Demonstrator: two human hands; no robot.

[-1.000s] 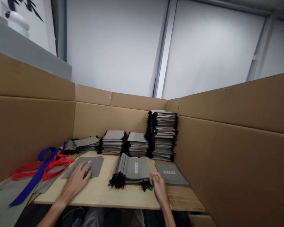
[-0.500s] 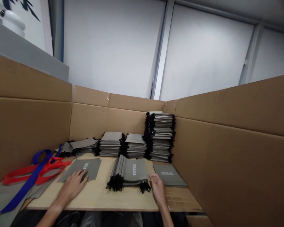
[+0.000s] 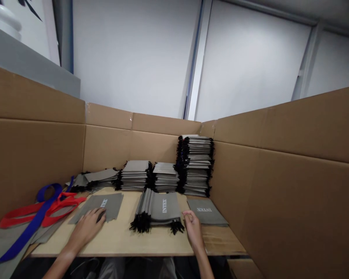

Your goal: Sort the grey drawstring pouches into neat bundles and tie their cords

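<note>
My left hand (image 3: pixel 86 229) lies flat, fingers stretched out, on the near edge of a grey INTEX pouch (image 3: pixel 104 205) on the wooden table (image 3: pixel 151 244). My right hand (image 3: pixel 192 228) rests with curled fingers against the right near corner of a fanned bundle of grey INTEX pouches with black tassels (image 3: pixel 158 209). What the curled fingers grip is hidden. A single grey INTEX pouch (image 3: pixel 206 211) lies just to the right of that hand.
Several stacks of grey pouches (image 3: pixel 167 177) line the back, the tallest stack (image 3: pixel 196 164) at the right. Red and blue ribbons (image 3: pixel 37 211) lie at the left on grey sheets. Cardboard walls (image 3: pixel 279 193) enclose the table on three sides.
The view has shifted slightly. My left hand has slid a little back toward me along the pouch. My right hand stays at the bundle's corner.
</note>
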